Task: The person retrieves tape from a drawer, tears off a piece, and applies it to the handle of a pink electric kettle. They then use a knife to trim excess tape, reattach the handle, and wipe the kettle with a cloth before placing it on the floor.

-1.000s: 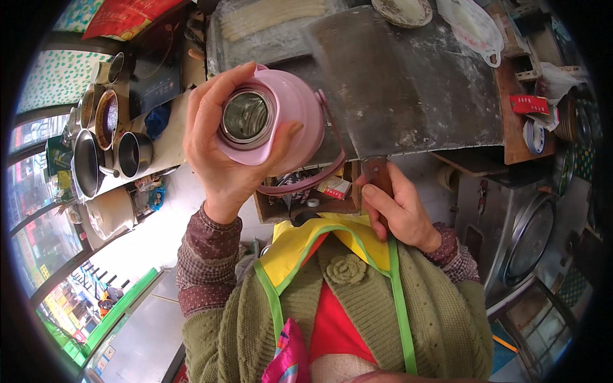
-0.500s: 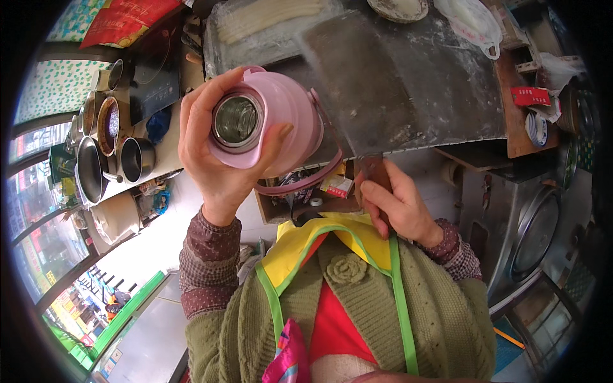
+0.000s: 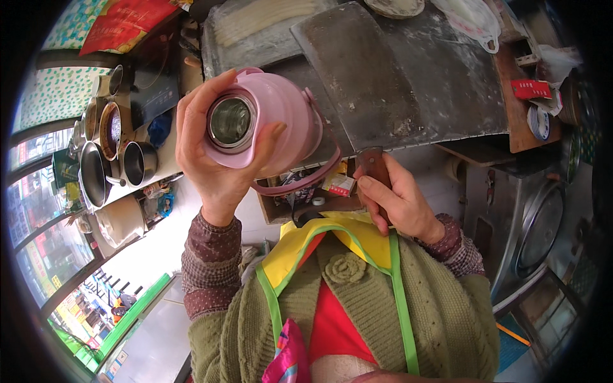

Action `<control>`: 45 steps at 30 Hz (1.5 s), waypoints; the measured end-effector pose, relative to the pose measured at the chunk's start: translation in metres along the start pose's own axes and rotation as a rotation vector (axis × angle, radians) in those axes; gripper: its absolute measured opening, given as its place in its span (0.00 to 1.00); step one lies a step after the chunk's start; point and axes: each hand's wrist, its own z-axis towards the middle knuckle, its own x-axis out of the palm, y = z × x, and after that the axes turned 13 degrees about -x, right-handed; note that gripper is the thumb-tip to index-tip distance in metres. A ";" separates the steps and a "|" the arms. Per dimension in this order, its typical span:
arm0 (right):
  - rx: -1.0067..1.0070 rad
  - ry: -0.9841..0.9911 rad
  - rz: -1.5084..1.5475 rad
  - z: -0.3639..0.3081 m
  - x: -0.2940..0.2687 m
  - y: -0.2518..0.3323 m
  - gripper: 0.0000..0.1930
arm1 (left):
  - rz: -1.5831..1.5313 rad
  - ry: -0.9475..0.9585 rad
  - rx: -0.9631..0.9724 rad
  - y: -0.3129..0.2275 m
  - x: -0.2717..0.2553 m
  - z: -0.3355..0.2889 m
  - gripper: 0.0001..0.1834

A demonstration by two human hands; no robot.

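My left hand [image 3: 214,150] is wrapped round the top of a pink vacuum flask [image 3: 287,121]. Its round, shiny mouth is uncovered and faces up toward me; a pink carrying handle loops off its side. My right hand [image 3: 405,198] grips a large cleaver by its brown wooden handle [image 3: 373,167]. The broad, dark rectangular blade [image 3: 357,70] points away from me above the worktop, with pale smears on it; whether it touches the surface I cannot tell.
The dark, flour-dusted worktop [image 3: 456,89] extends ahead. A tray [image 3: 223,54] holds pale dough strips under clear film. Pots and pans [image 3: 137,159] crowd the left counter. A white plastic bag [image 3: 469,22] and a bowl [image 3: 396,6] stand far off; a metal appliance [image 3: 504,223] is at right.
The flask and my left hand have shifted slightly left. The blade, blurred before, is now sharp. Both grips are the same.
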 end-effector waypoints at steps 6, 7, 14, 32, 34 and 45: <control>0.003 -0.060 -0.058 0.018 -0.021 -0.016 0.13 | -0.013 0.017 -0.066 0.002 -0.004 -0.002 0.38; -0.026 -0.104 -0.065 0.027 -0.028 -0.027 0.13 | -0.039 0.014 -0.071 0.003 -0.007 -0.002 0.39; 0.131 -0.196 -0.126 0.048 -0.073 -0.139 0.17 | -0.244 -0.012 -0.183 0.027 -0.030 -0.002 0.41; -0.849 -0.074 -0.414 0.104 0.012 -0.008 0.10 | -0.107 0.091 -0.035 0.010 -0.019 -0.016 0.45; -0.711 -0.083 -0.391 0.104 0.010 -0.008 0.08 | -0.081 0.085 -0.031 0.007 -0.016 -0.016 0.44; -0.433 0.053 -0.035 0.102 0.000 -0.013 0.13 | -0.044 0.085 0.026 0.008 -0.017 -0.007 0.42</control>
